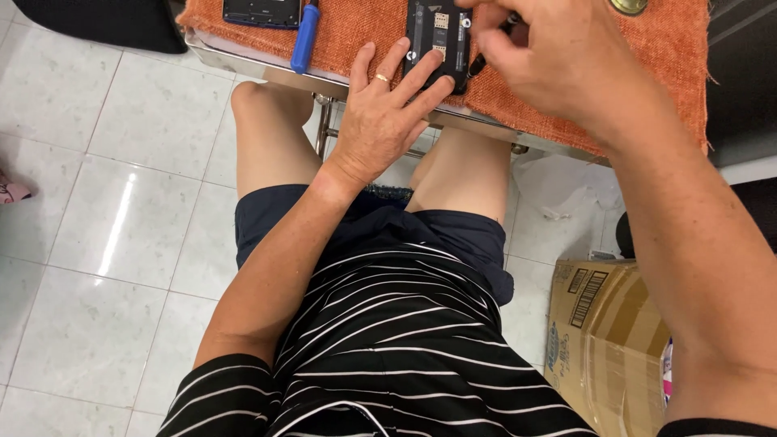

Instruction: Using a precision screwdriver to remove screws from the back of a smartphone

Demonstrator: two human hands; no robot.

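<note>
An opened black phone [438, 36] lies back-side up on an orange cloth [356, 32] at the table's near edge. My left hand [380, 113], with a ring on one finger, rests flat with its fingertips on the phone's lower end, steadying it. My right hand [550, 53] hovers over the phone's right side, fingers pinched around a thin dark tool [486, 57] whose tip meets the phone's edge. Most of that tool is hidden by the fingers.
A blue-handled screwdriver [305, 36] and a second dark phone [261, 11] lie on the cloth to the left. A brass round object [629, 6] sits at the top right. A cardboard box [603, 340] stands on the tiled floor [113, 202] by my right side.
</note>
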